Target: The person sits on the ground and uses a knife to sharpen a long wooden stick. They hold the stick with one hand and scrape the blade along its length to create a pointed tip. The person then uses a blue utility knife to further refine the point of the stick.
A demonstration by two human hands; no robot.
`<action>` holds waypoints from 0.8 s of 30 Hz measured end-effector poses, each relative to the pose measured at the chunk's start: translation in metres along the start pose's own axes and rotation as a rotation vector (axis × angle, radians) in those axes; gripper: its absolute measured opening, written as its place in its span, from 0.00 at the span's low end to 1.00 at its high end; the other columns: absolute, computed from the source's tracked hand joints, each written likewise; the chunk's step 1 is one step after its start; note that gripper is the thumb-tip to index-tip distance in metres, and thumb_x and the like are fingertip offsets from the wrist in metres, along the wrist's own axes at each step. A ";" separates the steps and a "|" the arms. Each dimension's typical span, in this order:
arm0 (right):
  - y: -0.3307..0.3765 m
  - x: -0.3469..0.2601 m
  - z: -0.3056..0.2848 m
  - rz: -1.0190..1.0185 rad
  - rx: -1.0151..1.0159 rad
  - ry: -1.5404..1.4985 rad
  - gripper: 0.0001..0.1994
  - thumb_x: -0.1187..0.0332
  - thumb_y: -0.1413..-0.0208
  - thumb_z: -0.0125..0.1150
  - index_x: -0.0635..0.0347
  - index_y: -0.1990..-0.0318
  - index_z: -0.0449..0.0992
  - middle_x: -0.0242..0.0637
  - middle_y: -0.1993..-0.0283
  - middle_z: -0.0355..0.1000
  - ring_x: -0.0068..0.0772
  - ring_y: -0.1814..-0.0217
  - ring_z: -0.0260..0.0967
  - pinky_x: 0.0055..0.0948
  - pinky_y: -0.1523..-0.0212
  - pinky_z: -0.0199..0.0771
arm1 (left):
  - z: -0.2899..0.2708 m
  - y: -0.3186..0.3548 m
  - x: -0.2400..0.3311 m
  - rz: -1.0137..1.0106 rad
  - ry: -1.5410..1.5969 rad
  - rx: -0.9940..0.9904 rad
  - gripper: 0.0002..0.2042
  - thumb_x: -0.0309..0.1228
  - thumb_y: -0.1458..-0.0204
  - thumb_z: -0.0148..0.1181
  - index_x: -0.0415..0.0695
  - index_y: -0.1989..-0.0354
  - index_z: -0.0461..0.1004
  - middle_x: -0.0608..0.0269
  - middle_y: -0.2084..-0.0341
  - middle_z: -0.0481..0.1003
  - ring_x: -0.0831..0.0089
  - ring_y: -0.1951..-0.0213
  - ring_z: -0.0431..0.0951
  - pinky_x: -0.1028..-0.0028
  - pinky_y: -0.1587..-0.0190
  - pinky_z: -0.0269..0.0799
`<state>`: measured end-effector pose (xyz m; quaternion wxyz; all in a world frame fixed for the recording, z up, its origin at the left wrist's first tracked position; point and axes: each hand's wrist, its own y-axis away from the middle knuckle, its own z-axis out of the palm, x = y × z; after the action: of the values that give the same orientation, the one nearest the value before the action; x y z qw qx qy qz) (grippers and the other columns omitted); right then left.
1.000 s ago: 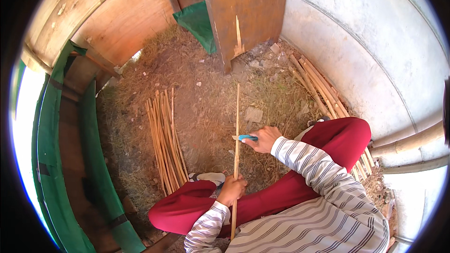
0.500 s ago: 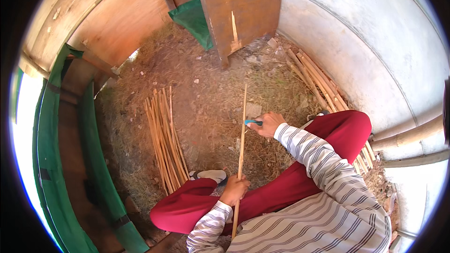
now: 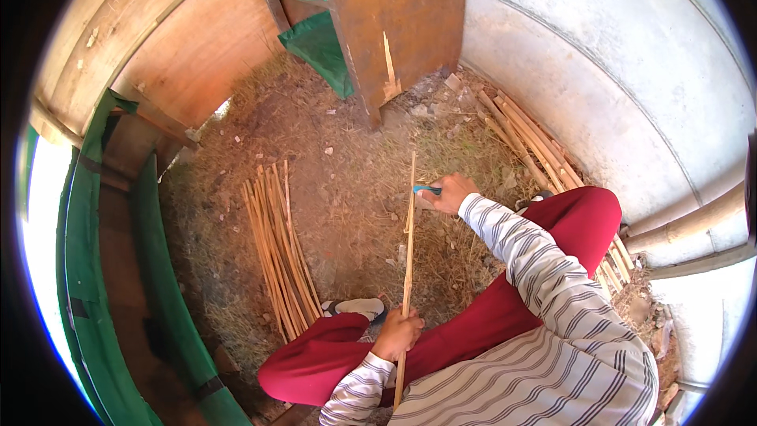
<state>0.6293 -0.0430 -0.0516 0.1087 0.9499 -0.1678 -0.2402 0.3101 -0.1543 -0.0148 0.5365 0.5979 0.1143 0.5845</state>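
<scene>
A long, thin bamboo stick (image 3: 408, 272) stands slanted in front of me, its far tip pointing away and its near end reaching my striped shirt. My left hand (image 3: 399, 335) is closed round its lower part, above my folded left leg. My right hand (image 3: 451, 192) grips a small teal utility knife (image 3: 428, 189), which meets the stick a little below the far tip. The blade itself is too small to make out. A thin sliver (image 3: 407, 225) stands off the stick's side below the knife.
Several bamboo sticks (image 3: 276, 248) lie bundled on the ground at left; another pile (image 3: 536, 138) runs along the pale wall (image 3: 599, 55) at right. A brown wooden cabinet (image 3: 402, 39) with green covering stands ahead. A green-covered bench (image 3: 169, 292) lines the left side.
My right hand with the utility knife has moved farther up the stick, towards its tip. A sliver now shows on the stick's side. My left hand keeps its hold.
</scene>
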 end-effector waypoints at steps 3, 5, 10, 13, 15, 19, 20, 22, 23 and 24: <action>-0.011 -0.002 -0.010 0.026 -0.069 -0.017 0.29 0.33 0.40 0.48 0.42 0.49 0.84 0.40 0.69 0.80 0.42 0.60 0.78 0.44 0.52 0.78 | -0.001 0.002 0.000 -0.050 0.071 0.000 0.12 0.19 0.48 0.56 0.49 0.73 0.58 0.70 0.87 0.60 0.80 0.90 0.60 0.74 0.91 0.51; -0.019 -0.001 -0.010 0.049 -0.065 0.010 0.30 0.33 0.40 0.47 0.42 0.49 0.83 0.40 0.68 0.80 0.42 0.59 0.78 0.46 0.49 0.77 | -0.017 -0.007 -0.012 -0.106 0.253 -0.106 0.12 0.19 0.48 0.56 0.49 0.73 0.58 0.70 0.87 0.60 0.80 0.90 0.60 0.74 0.91 0.51; -0.046 0.027 -0.018 0.086 -0.067 0.139 0.31 0.31 0.40 0.45 0.42 0.47 0.83 0.41 0.67 0.80 0.43 0.59 0.78 0.48 0.46 0.75 | -0.004 0.003 -0.006 -0.091 0.018 -0.049 0.12 0.20 0.47 0.56 0.50 0.73 0.59 0.72 0.87 0.61 0.81 0.90 0.59 0.75 0.90 0.51; -0.054 0.024 -0.015 0.109 -0.066 0.138 0.31 0.32 0.40 0.46 0.44 0.48 0.83 0.43 0.65 0.80 0.44 0.56 0.78 0.47 0.43 0.74 | -0.014 -0.004 -0.008 -0.150 0.143 -0.117 0.12 0.20 0.47 0.56 0.51 0.73 0.60 0.72 0.87 0.62 0.82 0.89 0.60 0.75 0.90 0.51; -0.060 0.023 -0.017 0.149 -0.078 0.116 0.32 0.32 0.40 0.46 0.45 0.47 0.82 0.45 0.60 0.80 0.45 0.52 0.77 0.46 0.42 0.73 | -0.028 -0.012 -0.012 -0.205 0.316 -0.190 0.11 0.20 0.47 0.56 0.50 0.73 0.60 0.72 0.87 0.62 0.82 0.89 0.60 0.75 0.90 0.51; -0.084 0.062 -0.027 0.335 0.062 0.048 0.33 0.34 0.38 0.47 0.55 0.53 0.83 0.47 0.55 0.79 0.45 0.49 0.78 0.46 0.42 0.74 | -0.013 0.001 -0.018 -0.135 -0.003 -0.046 0.11 0.20 0.48 0.56 0.49 0.73 0.61 0.72 0.88 0.62 0.80 0.91 0.60 0.74 0.91 0.51; -0.086 0.075 -0.035 0.391 0.059 0.042 0.33 0.35 0.38 0.48 0.58 0.55 0.83 0.48 0.54 0.79 0.46 0.49 0.78 0.46 0.41 0.74 | -0.008 0.006 -0.015 -0.090 -0.110 -0.004 0.10 0.20 0.49 0.56 0.48 0.73 0.61 0.71 0.88 0.61 0.79 0.92 0.60 0.74 0.92 0.51; -0.083 0.100 -0.050 0.346 -0.046 0.161 0.33 0.37 0.39 0.51 0.62 0.52 0.80 0.49 0.53 0.79 0.47 0.49 0.78 0.48 0.44 0.75 | -0.010 0.002 -0.010 -0.084 -0.057 -0.027 0.10 0.21 0.49 0.56 0.48 0.74 0.61 0.70 0.89 0.61 0.79 0.92 0.60 0.74 0.92 0.51; -0.081 0.106 -0.053 0.349 -0.045 0.197 0.31 0.39 0.40 0.53 0.63 0.51 0.80 0.49 0.51 0.78 0.48 0.47 0.77 0.47 0.43 0.75 | -0.010 -0.001 -0.009 -0.080 -0.026 -0.044 0.10 0.21 0.49 0.56 0.47 0.74 0.61 0.70 0.89 0.61 0.79 0.92 0.60 0.74 0.92 0.52; -0.078 0.109 -0.054 0.351 -0.044 0.232 0.30 0.42 0.40 0.55 0.63 0.50 0.80 0.50 0.49 0.78 0.48 0.45 0.76 0.46 0.42 0.74 | -0.016 -0.006 -0.011 -0.096 0.040 -0.069 0.10 0.21 0.48 0.56 0.47 0.74 0.61 0.69 0.88 0.62 0.79 0.92 0.60 0.74 0.92 0.52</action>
<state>0.7666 -0.0047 -0.0733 0.1882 0.9249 -0.3116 -0.1100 0.2967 -0.1521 -0.0295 0.5819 0.5611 0.1334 0.5734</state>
